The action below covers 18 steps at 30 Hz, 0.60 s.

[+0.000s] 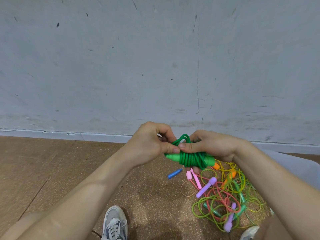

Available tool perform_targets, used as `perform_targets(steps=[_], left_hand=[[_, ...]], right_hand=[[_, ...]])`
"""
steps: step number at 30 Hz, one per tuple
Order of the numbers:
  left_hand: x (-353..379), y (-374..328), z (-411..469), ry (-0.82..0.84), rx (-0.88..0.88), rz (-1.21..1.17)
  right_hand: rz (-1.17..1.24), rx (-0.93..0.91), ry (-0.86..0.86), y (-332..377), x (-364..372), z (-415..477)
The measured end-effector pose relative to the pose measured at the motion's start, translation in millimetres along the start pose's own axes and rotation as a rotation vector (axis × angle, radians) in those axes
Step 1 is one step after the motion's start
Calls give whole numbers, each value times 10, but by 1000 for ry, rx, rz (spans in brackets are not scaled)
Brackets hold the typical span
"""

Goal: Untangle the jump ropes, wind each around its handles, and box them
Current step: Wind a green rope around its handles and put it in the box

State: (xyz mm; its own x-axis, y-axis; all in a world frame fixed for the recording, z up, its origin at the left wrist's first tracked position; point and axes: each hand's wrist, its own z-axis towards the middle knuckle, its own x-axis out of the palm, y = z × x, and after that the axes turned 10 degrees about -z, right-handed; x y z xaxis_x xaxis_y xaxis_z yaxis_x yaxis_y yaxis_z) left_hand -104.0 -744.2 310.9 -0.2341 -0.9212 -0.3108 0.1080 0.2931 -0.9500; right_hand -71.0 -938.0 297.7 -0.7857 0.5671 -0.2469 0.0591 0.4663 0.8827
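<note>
Head view: green jump rope (190, 159) wound round its handles, held mid-air. Left hand (152, 142) pinches cord loop; right hand (213, 144) grips bundle. Below on floor (69, 170): tangled ropes (230, 196), blue handle (174, 173), shoe (115, 222).

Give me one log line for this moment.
stage: winding | left hand: pinches green rope | right hand: grips wound handles | pile: tangled on floor

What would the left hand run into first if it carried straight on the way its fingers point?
Probably the green jump rope it is pinching, then the right hand just beyond. The left hand points across at both, though depth is unclear.
</note>
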Motion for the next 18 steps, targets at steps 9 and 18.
perform_targets(steps=[9,18], left_hand=[[-4,124,52,-195,182,134],[-36,106,9,-102,-23,-625]], right_hand=[[0,-134,-286,8,110,-3],[288,-290,-164,-41,-11,-27]])
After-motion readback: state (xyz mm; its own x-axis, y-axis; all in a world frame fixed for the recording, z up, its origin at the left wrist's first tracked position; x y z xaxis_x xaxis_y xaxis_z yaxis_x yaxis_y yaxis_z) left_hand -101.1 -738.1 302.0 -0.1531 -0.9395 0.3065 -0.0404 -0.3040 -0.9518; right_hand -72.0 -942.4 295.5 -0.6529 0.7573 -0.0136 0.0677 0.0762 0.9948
